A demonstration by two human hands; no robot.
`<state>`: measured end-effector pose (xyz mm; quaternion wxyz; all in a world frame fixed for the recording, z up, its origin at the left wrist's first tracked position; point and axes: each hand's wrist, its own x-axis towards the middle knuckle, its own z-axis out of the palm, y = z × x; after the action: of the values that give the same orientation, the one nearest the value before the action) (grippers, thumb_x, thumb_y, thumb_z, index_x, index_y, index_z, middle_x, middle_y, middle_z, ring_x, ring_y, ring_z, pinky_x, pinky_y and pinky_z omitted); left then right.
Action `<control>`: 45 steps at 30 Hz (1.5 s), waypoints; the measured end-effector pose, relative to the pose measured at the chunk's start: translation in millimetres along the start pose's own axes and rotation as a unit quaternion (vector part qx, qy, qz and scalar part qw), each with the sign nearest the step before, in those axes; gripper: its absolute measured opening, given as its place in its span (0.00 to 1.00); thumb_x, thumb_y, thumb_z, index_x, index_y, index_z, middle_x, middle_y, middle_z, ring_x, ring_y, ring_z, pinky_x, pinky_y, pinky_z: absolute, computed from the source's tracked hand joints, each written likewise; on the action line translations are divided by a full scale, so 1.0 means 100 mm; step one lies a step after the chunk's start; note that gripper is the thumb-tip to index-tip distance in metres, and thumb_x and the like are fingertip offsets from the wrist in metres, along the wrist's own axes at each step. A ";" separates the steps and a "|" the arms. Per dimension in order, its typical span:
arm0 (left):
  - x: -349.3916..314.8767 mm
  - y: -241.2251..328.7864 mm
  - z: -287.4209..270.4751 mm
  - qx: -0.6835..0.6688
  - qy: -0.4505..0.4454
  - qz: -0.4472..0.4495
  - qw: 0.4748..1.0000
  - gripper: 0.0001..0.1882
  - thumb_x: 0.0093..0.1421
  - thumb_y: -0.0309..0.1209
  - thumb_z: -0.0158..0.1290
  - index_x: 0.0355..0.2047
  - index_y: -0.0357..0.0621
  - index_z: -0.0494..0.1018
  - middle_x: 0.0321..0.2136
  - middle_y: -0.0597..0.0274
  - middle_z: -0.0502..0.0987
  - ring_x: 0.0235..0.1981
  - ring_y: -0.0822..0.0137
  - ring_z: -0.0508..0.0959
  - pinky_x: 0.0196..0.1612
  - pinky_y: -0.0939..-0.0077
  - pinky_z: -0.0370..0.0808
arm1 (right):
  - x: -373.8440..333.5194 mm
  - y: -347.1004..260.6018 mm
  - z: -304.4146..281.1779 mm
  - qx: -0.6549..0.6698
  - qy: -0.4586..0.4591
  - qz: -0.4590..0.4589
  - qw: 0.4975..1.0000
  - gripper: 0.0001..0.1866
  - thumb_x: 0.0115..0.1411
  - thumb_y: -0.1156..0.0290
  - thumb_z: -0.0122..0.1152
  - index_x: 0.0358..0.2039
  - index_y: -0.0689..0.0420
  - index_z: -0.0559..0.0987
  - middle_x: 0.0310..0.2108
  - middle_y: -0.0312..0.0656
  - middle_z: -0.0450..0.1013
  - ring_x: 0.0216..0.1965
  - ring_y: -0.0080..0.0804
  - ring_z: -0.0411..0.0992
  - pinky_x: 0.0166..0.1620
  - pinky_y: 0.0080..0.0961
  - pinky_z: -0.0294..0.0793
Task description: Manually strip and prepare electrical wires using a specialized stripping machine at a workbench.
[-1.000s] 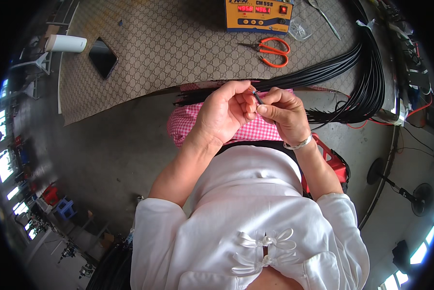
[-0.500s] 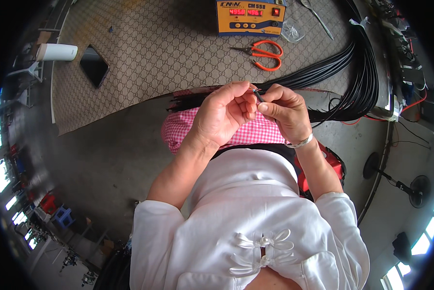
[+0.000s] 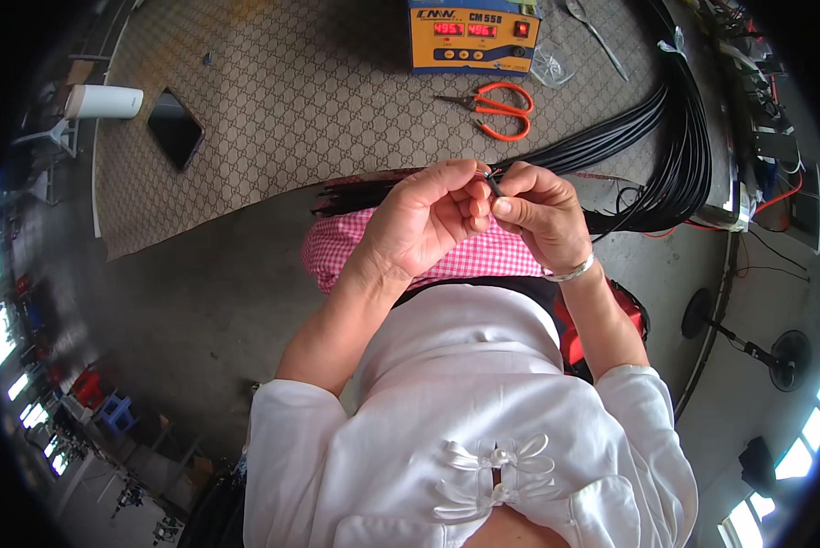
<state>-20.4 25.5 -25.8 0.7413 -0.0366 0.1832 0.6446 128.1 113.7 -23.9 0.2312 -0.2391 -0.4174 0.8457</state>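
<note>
Head view: right hand's (image 3: 544, 210) fingers pinched black cable (image 3: 495, 188) above gingham cloth (image 3: 338, 247), apparently steadying exposed wires (image 3: 488, 173) for left hand (image 3: 425, 212): its fingers half-curled, hold unclear. Cable bundle (image 3: 693, 164) lay on tabletop (image 3: 318, 100), near.

there are two hands (image 3: 421, 224), one phone (image 3: 175, 130), one tumbler (image 3: 105, 101).

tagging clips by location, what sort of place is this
Likely a cable workshop: a bundle of black cables lies partly on the table, with orange-handled snips and a yellow-fronted control box nearby.
</note>
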 end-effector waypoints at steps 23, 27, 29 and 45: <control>0.08 0.00 -0.42 0.106 0.180 0.051 0.977 0.06 0.57 0.28 0.48 0.34 0.41 0.70 0.23 0.69 0.71 0.22 0.79 0.70 0.28 0.86 0.67 | 1.13 -0.89 -1.10 -0.861 0.111 -0.095 0.487 0.04 0.47 0.75 0.51 0.23 0.55 0.75 0.27 0.37 0.69 0.31 0.39 0.70 0.33 0.31 0.70; 0.09 0.00 -0.42 0.107 0.183 0.046 0.976 0.06 0.57 0.28 0.48 0.34 0.41 0.70 0.23 0.69 0.71 0.23 0.79 0.69 0.28 0.86 0.67 | 1.16 -0.91 -1.06 -0.874 0.109 -0.075 0.468 0.05 0.47 0.75 0.51 0.23 0.55 0.75 0.27 0.38 0.69 0.31 0.38 0.71 0.33 0.31 0.70; 0.09 0.00 -0.41 0.110 0.183 0.046 0.976 0.06 0.57 0.28 0.48 0.34 0.41 0.70 0.23 0.69 0.71 0.23 0.79 0.69 0.28 0.86 0.67 | 1.17 -0.93 -1.05 -0.880 0.108 -0.067 0.458 0.05 0.47 0.75 0.51 0.24 0.55 0.76 0.28 0.38 0.69 0.32 0.38 0.71 0.34 0.31 0.71; 0.08 -0.02 -0.47 0.107 0.175 0.044 0.978 0.06 0.57 0.27 0.48 0.34 0.41 0.70 0.22 0.69 0.71 0.22 0.78 0.69 0.27 0.85 0.67 | 1.13 -1.10 -1.05 -0.856 0.070 -0.066 0.508 0.07 0.50 0.73 0.55 0.31 0.55 0.77 0.30 0.42 0.71 0.35 0.40 0.71 0.38 0.32 0.69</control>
<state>-27.9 19.1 -72.5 0.6685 -0.0616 0.3796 0.6366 123.6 303.1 -14.4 -0.0020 -0.3512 -0.9354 0.0403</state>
